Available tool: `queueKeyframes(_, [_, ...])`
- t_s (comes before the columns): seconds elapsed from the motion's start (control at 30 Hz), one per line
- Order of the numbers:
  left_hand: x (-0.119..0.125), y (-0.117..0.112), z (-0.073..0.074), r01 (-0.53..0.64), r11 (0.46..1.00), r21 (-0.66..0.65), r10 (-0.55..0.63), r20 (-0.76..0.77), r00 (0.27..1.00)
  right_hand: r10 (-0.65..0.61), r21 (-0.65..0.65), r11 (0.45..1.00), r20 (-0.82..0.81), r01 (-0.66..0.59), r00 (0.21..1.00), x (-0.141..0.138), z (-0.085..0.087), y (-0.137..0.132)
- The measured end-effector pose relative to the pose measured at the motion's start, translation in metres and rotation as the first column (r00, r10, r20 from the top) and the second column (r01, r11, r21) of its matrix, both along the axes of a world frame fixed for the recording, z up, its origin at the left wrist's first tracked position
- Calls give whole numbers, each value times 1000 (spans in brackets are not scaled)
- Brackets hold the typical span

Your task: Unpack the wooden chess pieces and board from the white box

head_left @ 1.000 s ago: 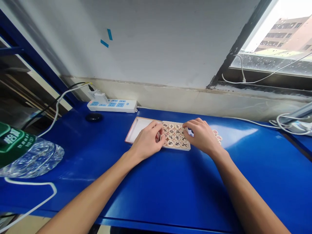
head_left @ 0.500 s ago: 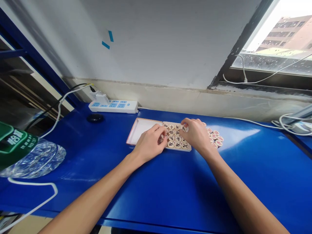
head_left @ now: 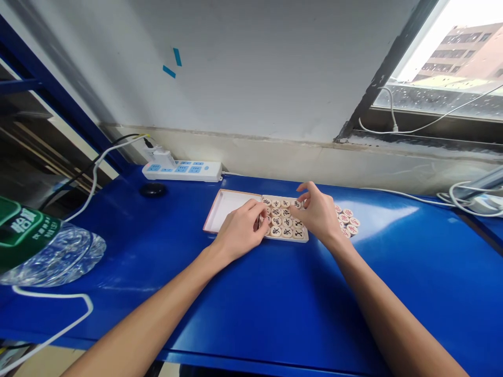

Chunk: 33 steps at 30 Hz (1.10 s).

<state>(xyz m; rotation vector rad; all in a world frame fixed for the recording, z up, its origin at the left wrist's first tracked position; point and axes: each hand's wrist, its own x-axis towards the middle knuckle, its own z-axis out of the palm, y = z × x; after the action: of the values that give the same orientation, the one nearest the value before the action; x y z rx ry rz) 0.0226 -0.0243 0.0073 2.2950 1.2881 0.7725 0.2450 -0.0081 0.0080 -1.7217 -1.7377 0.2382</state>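
Black-marked round pale discs (head_left: pixel 276 222) lined white rectangular box (head_left: pixel 298 241); red-marked round discs (head_left: pixel 345 220) lay unboxed. Right hand (head_left: pixel 320 212) gaped; left hand (head_left: pixel 240 229): grip was indeterminable.

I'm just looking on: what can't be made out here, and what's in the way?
All in the head view:
Left column of black-lettered pieces: partly covered by the left hand.
Whether the left hand holds anything: its curled fingers hide that.
Red-lettered pieces: some partly covered by the right hand, so no sure count.
Green-labelled bottle: cut off by the left edge.
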Motion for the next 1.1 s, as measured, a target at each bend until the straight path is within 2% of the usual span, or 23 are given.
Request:
queueKeyframes(0.27, [-1, 0, 0, 12, 1000, 1, -12, -5, 1000, -9, 71, 997, -238, 27, 971, 12, 9, -4])
queueKeyframes(0.4, [-1, 0, 1, 19, 1000, 10, -18, -15, 1000, -57, 110, 989, -332, 98, 942, 35, 18, -8])
queueKeyframes(0.5, [-1, 0, 3, 17, 1000, 15, -17, -33, 999, -84, 131, 983, -313, 131, 946, 59, 21, -13])
queueKeyframes(0.57, [-1, -1, 3, 15, 1000, 19, -14, -37, 999, -26, 87, 995, -250, 49, 968, 72, 20, -16])
queueKeyframes(0.63, [-1, -1, 4, 13, 1000, 21, -13, -34, 999, 111, -14, 993, -168, -115, 980, 79, 17, -19])
queueKeyframes(0.7, [-1, -1, 3, 16, 1000, 25, -15, -34, 999, 262, -138, 953, -81, -271, 962, 81, 13, -19])
queueKeyframes(0.77, [-1, -1, 3, 20, 999, 31, -19, -37, 999, 358, -222, 911, 2, -349, 934, 80, 11, -18])
queueKeyframes(0.9, [-1, 0, 2, 24, 999, 40, -22, -39, 999, 400, -245, 898, 106, -366, 910, 83, 8, -15])
queueKeyframes(1.1, [-1, 0, 2, 23, 999, 41, -21, -51, 998, 372, -275, 899, 69, -341, 926, 97, 11, -19])
